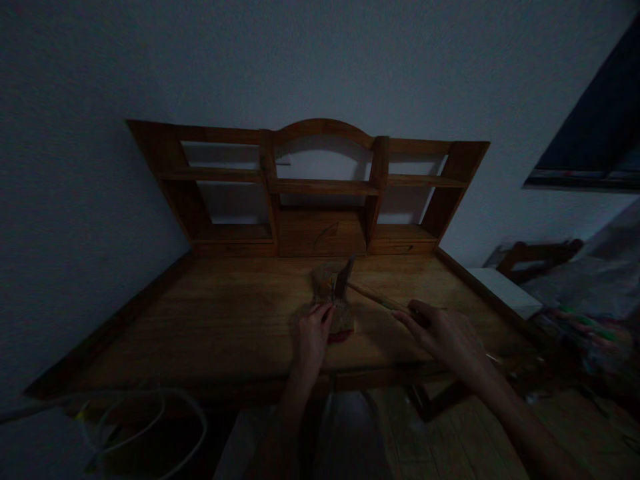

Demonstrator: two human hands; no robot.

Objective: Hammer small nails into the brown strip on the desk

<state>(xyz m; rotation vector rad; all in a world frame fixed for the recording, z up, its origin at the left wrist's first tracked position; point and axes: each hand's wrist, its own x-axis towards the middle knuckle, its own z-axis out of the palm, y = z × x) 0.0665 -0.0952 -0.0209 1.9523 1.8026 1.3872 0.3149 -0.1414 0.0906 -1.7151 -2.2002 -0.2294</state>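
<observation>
My left hand [313, 333] rests on the wooden desk [225, 320] with its fingers pressed on a small brownish object with a reddish end [336, 303], holding it down. My right hand [443, 333] is closed round a long wooden handle [380, 300]. The handle's dark flat head [344, 277] stands against the top of the small object. The dim light hides what the small object is.
A wooden hutch with bare shelves [320, 187] stands at the desk's back against a pale wall. A white cable [150, 427] loops at the lower left. A chair [535, 257] and cluttered things stand at the right. Wooden floor lies below.
</observation>
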